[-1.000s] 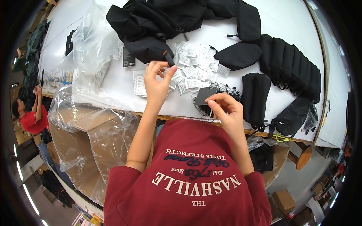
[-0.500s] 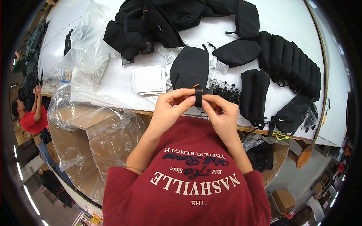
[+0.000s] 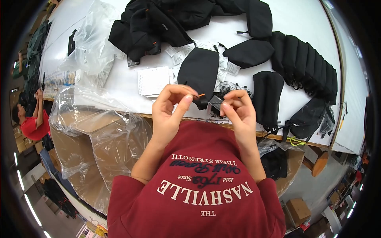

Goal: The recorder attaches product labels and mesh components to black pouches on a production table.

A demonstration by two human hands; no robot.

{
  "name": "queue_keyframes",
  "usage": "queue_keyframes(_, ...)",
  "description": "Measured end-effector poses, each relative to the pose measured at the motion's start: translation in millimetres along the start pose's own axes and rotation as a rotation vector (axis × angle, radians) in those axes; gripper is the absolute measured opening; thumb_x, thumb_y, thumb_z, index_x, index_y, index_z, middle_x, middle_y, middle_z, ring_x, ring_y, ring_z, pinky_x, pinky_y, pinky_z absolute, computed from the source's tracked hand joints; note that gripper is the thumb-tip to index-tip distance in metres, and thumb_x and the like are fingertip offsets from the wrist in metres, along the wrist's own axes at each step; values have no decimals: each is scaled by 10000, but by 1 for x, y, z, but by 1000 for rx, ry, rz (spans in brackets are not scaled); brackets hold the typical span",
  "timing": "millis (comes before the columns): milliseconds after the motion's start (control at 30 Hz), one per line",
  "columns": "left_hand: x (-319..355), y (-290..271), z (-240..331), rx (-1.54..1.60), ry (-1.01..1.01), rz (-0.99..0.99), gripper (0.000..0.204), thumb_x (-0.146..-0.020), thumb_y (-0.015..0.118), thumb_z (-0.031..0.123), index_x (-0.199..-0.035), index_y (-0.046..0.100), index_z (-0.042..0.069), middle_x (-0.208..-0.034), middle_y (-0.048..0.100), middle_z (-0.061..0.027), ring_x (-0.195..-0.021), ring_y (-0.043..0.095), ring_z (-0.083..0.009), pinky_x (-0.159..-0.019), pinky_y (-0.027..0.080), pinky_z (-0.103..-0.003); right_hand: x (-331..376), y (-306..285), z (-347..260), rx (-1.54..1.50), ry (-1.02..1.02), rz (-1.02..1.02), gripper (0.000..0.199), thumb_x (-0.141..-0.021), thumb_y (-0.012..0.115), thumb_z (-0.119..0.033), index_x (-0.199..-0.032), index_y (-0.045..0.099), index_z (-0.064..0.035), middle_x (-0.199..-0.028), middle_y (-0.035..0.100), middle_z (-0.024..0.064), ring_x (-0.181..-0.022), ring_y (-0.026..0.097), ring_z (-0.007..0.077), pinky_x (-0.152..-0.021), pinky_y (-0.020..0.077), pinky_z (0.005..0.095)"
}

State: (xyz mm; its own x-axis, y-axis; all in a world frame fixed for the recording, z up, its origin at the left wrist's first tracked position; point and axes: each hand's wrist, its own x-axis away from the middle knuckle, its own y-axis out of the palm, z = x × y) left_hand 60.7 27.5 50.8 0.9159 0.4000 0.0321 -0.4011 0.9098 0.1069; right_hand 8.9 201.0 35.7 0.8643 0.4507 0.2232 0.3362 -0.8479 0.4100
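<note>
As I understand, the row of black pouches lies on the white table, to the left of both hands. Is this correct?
Wrong side: the head view shows the row of black pouches on the white table, right of both hands.

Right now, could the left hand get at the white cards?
Probably yes: the white cards lie uncovered just beyond the left hand, though its fingertips seem busy with the black pouch.
</note>
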Motion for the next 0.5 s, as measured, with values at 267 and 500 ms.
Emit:
queue_keyframes(267,2,-2,6,68,-137,-174,83,-865,631,26,-943,613,6,-691,499,62,-585,344,11,-521,257,-166,1,-9,-15,-54,-20,-103,107,-904,571,-23,-998,518,-16,-854,588,60,-819,577,115,-740,454,235)
queue_keyframes(500,-2,-14,11,103,-95,-104,64,-858,630,18,-920,617,10,-649,496,75,-561,339,24,-502,230,-160,-1,-29,-16,27,63,-202,119,-909,566,-28,-1018,522,-6,-849,594,63,-794,580,113,-738,464,244)
